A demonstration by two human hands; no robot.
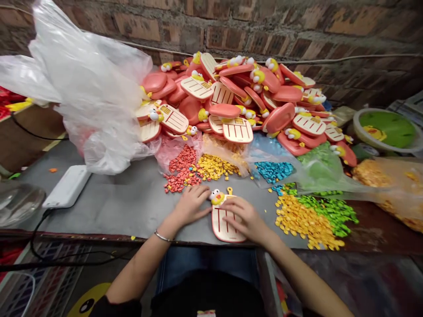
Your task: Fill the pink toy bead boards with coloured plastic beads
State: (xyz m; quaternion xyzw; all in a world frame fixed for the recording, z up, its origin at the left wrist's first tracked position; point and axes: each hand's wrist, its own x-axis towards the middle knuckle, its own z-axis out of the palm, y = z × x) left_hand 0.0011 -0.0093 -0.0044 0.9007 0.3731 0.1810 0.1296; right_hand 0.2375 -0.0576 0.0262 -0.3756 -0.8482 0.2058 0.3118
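A cream toy case [222, 223] with red slots and a yellow duck head lies flat at the table's near edge. My right hand [243, 218] rests on top of it, fingers curled down onto the slots. Beside the case's left edge, my left hand [191, 205] lies on the grey table, fingers bent and together, touching the case near the duck head. What the fingertips hold, if anything, is hidden. Just beyond my hands lie small piles of red beads [181, 172], yellow beads [214, 167] and blue beads [273, 171].
A big heap of pink and cream duck cases [244, 97] fills the back of the table by the brick wall. A crumpled clear plastic bag [89, 88] stands left, a white power bank [68, 187] beside it. Yellow and green beads [313, 218] lie right, a green bowl [388, 130] farther right.
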